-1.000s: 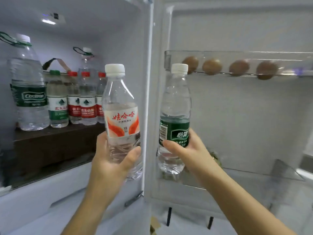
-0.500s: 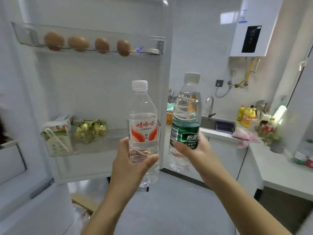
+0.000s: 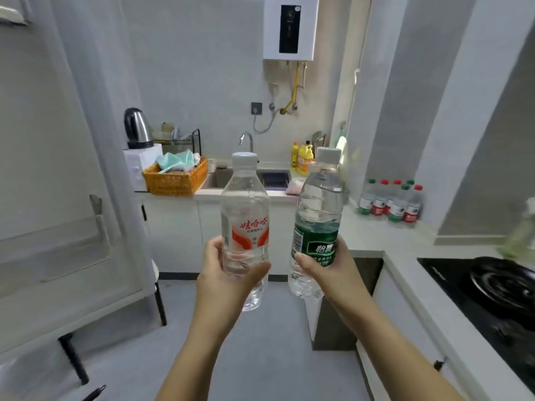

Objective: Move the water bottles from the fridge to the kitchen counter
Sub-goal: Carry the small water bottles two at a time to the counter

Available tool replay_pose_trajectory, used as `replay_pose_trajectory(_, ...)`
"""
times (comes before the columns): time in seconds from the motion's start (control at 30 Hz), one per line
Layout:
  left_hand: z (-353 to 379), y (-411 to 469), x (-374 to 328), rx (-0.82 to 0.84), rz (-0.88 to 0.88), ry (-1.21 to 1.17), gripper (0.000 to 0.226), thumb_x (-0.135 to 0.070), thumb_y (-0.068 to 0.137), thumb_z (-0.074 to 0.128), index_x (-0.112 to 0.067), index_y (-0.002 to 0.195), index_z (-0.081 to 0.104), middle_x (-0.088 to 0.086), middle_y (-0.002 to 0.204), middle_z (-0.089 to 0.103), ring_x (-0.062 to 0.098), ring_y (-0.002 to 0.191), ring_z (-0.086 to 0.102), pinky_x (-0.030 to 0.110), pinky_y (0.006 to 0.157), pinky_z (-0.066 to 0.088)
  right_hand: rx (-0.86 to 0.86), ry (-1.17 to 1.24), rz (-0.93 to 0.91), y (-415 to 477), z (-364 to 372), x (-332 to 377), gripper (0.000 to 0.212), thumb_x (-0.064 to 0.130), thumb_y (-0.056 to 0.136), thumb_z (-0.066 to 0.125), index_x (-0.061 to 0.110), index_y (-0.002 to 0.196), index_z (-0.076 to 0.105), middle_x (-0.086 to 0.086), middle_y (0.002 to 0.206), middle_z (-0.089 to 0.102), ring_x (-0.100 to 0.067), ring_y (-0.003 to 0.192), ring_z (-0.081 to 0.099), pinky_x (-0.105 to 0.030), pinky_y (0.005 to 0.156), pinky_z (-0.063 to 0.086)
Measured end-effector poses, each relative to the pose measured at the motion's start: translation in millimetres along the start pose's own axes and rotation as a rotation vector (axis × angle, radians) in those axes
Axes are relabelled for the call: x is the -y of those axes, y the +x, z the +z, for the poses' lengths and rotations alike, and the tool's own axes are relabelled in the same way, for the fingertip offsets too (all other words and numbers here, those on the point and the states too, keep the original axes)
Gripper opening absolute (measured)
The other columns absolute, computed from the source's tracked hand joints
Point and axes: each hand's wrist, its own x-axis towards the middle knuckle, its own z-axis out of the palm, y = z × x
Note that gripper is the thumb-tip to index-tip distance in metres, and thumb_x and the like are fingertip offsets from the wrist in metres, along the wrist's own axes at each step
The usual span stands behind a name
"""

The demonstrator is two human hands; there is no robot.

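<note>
**Already in hand: two bottles held up in front of the kitchen counter**

Both bottles are up in the air, one in each hand, over the grey floor (image 3: pixel 275 357). The left hand (image 3: pixel 228 276) wraps around the lower half of the red-labelled bottle (image 3: pixel 245 227), thumb across the front, and holds it upright. The right hand (image 3: pixel 327 270) grips the green-labelled bottle (image 3: pixel 317 227) around its label; this bottle tips slightly to the right at the cap. The two bottles stand side by side, close but apart, and both have white caps and clear water inside.

Behind them runs the white counter (image 3: pixel 373 235), which turns a corner to the right. On that corner stands a group of small bottles (image 3: pixel 390 202) with red and green caps, close together against the wall. Farther back the sink (image 3: pixel 246 178) sits under a tap (image 3: pixel 246 138), with an orange basket (image 3: pixel 175 179) of cloths to its left and a kettle (image 3: pixel 136 128) on a white box behind the basket. Yellow detergent bottles (image 3: pixel 304 157) stand right of the sink. A black stove (image 3: pixel 498 290) fills the counter at the right edge, and a white water heater (image 3: pixel 289 27) hangs on the wall above.
</note>
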Motion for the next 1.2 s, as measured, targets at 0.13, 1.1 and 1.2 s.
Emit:
replay_pose_trajectory(0.13,44.1,45.2,20.4,0.097,-0.010,-0.055,0.061,-0.047,0.057,0.085,-0.050,0.105,0.048,-0.022,0.101,0.068,-0.001,0.091,0.067,0.014,0.064,0.051,-0.113,-0.044,0.008,40.5,-28.5,-29.1,0.056,0.026,0.079,0.079,0.036,0.125,0.049,0.013,0.114,0.066,0.001,0.101,0.065,-0.029,0.088,0.055)
replay_pose_trajectory(1.1,321.3,253.7,127.9,0.408,-0.061,-0.047,0.059,-0.036,0.069,0.086,-0.041,0.111,0.045,-0.030,0.100,0.063,-0.006,0.091,0.065,0.011,0.071,0.051,-0.412,-0.162,0.150,266.4,-206.7,-186.4,0.059,0.021,0.077,0.082,0.022,0.125,0.048,0.010,0.111,0.066,0.001,0.100,0.064,-0.018,0.081,0.049)
replay_pose_trajectory(1.2,358.9,267.6,135.7,0.404,-0.080,-0.023,0.060,-0.037,0.068,0.086,-0.042,0.111,0.043,-0.033,0.098,0.062,-0.008,0.091,0.064,0.011,0.071,0.052,-0.381,-0.172,0.160,291.3,-240.1,-207.5,0.057,0.020,0.076,0.082,0.024,0.121,0.047,0.009,0.107,0.066,0.000,0.097,0.064,-0.018,0.079,0.049)
